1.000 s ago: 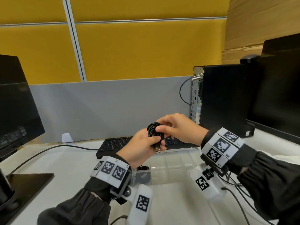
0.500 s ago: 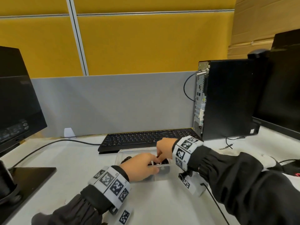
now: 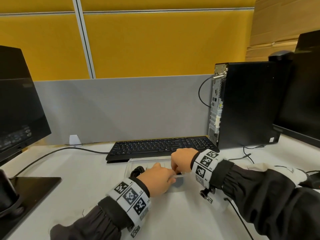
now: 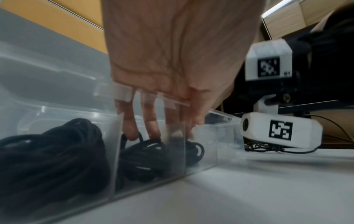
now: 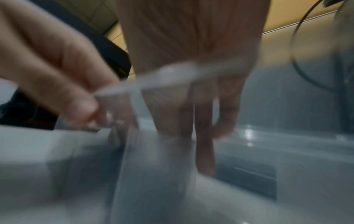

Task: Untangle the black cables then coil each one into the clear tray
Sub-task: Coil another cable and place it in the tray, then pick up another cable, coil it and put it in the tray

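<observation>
A clear divided tray lies in front of the keyboard. One black coiled cable fills its left compartment. A second black coil lies in the middle compartment, mostly hidden under my hands in the head view. My left hand reaches down into that compartment, and its straight fingers press on top of the coil. My right hand dips into the tray from the far side, fingers pointing straight down beside the left hand. The right wrist view is blurred.
A black keyboard lies just behind the tray. A computer tower stands at the right, with a monitor beyond it. Another monitor and its base stand at the left. Thin cables trail on the white desk.
Both hands came down from in front of the keyboard with the small black coil and lowered it into the tray's middle compartment, where the fingers now rest on it.
</observation>
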Demonstrator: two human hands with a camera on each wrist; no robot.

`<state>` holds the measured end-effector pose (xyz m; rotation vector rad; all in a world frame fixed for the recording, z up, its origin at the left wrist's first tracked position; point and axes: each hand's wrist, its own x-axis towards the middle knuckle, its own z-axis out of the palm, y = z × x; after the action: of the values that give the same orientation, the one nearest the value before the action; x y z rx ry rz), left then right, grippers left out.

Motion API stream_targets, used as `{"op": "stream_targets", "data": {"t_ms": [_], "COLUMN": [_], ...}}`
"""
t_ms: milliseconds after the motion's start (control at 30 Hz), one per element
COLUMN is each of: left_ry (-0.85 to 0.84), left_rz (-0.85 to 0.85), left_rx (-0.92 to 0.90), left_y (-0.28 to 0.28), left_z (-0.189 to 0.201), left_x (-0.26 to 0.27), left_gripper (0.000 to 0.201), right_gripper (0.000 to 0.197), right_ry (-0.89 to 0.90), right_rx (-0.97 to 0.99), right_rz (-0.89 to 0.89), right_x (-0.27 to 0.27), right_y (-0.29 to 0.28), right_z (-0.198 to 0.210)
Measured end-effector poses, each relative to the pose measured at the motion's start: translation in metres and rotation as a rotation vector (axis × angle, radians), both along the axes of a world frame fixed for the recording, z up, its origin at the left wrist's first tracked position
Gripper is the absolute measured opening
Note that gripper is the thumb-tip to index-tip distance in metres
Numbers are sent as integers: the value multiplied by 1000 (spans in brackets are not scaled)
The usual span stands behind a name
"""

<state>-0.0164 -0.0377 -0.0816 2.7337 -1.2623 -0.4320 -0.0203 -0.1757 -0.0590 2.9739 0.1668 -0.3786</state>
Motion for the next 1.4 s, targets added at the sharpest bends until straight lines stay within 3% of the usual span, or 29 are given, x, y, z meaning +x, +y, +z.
{"op": "stream_targets", "data": {"t_ms": [100, 267, 333, 400, 500, 600, 700, 767, 933, 1000, 1033, 1167, 1200, 1300, 1333, 1400], "left_ry": [-15, -20, -9, -7, -41, -73, -85, -81, -164, -198, -195, 50, 140, 474, 538, 511], "left_rz": [16, 24, 32, 54, 65, 79, 92, 103, 112, 80, 53, -85, -129, -233, -215, -162], "left_rx": [49, 63, 42, 31, 42, 36, 18, 12, 2, -99, -197, -679, -756, -930, -965, -1015], "left_y": [-5, -5, -5, -5, -7, -7, -5, -1, -2, -8, -14, -42, -48, -46, -40, -22], "left_z": [5, 5, 4, 2, 3, 6, 6, 7, 14, 21, 26, 53, 60, 81, 88, 98], "left_x": [-5, -4, -3, -2, -5, -12, -17, -20, -37, -48, -56, -94, -100, -109, -107, -97], "left_gripper": [33, 36, 35, 36, 36, 34, 31, 30, 31, 38, 43, 66, 60, 18, 17, 25], "right_gripper": [31, 31, 26, 22, 24, 46, 55, 56, 29, 16, 19, 19, 17, 23, 28, 32], "right_ry": [135, -149, -188, -123, -15, 167, 320, 271, 163, 22, -68, -287, -351, -494, -488, -411], "right_rx": [95, 797, 886, 733, 260, -111, -182, -132, -153, -150, -114, 175, 294, 578, 626, 691], "right_rz": [48, -247, -353, -403, -408, -416, -420, -433, -400, -342, -293, -68, -2, 95, 94, 59], "right_x": [-3, -39, -59, -79, -108, -130, -145, -154, -168, -171, -172, -181, -183, -188, -190, -193], "right_y": [-12, -53, -74, -92, -105, -105, -102, -103, -120, -119, -116, -87, -78, -60, -58, -61], "right_z": [3, 36, 52, 61, 61, 48, 28, 23, 29, 30, 35, 67, 75, 97, 103, 108]}}
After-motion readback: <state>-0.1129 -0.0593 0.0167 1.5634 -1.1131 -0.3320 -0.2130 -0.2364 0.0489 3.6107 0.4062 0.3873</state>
